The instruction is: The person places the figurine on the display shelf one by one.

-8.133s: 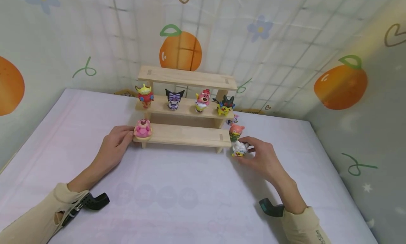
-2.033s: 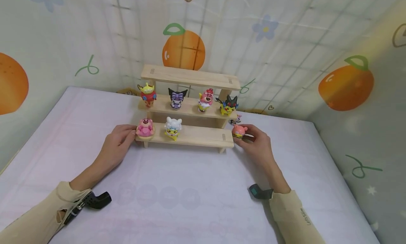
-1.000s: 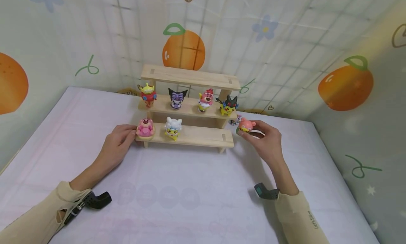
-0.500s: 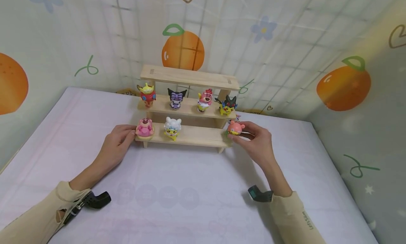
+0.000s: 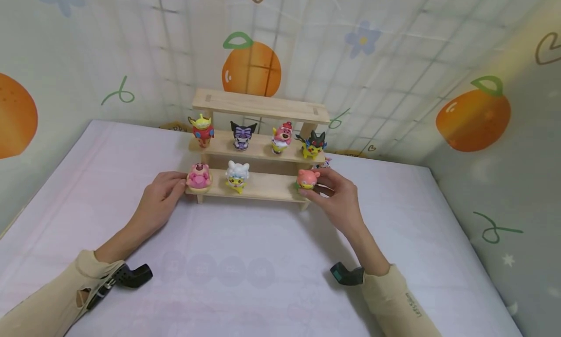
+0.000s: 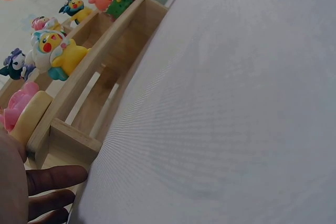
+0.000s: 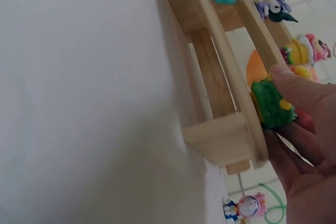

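Observation:
In the head view, my right hand (image 5: pixel 337 196) pinches a pink-headed figurine (image 5: pixel 308 179) between thumb and fingers over the right end of the bottom tier of a wooden three-tier display shelf (image 5: pixel 267 187). The figurine's green lower body (image 7: pixel 273 104) shows in the right wrist view, right at the board. My left hand (image 5: pixel 159 196) rests at the shelf's left end with fingers fairly straight (image 6: pixel 56 179), beside a pink bear figurine (image 5: pixel 199 176). A white-hooded yellow figurine (image 5: pixel 237 176) stands farther right on that tier.
On the middle tier stand a red figurine with a yellow top (image 5: pixel 203 131), a purple-and-black one (image 5: pixel 242 135), a pink-and-white one (image 5: pixel 282 138) and a yellow one with black ears (image 5: pixel 312 146). A small figurine (image 7: pixel 251 206) stands behind the shelf's right end. A patterned curtain (image 5: pixel 394 98) hangs behind.
Earlier, my right hand held the white-hooded figurine beside the shelf; it now stands on the bottom tier. Since then, the pink-headed figurine has been picked up and moved left over that tier. The left hand stays.

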`<state>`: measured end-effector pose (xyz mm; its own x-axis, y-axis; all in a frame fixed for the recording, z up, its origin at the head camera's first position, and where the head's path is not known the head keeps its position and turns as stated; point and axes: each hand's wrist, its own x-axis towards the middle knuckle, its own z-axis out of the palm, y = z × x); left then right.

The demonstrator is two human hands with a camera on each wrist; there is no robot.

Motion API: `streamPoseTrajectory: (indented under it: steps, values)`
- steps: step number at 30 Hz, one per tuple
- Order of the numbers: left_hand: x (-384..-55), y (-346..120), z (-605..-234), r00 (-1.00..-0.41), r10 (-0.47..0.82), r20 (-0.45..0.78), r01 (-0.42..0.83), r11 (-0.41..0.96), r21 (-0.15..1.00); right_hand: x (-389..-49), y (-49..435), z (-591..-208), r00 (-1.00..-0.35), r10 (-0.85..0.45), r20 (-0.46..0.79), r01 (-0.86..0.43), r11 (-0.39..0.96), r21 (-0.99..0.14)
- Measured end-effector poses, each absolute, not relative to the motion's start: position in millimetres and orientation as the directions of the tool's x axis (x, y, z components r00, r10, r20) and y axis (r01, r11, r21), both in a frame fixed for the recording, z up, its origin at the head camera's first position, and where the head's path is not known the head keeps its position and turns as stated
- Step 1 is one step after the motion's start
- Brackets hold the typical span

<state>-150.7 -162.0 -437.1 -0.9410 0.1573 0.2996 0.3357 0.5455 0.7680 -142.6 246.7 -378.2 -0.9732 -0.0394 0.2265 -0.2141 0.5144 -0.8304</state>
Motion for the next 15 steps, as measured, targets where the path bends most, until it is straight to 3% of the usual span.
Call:
streamPoseTrajectory:
  steps: [15]
  values:
    - [-154, -165, -439, -0.941, 0.155, 0.301, 0.336, 0.545, 0.768, -140, 215, -386, -0.968, -0.138, 0.208, -0.248, 0.438, -0.864]
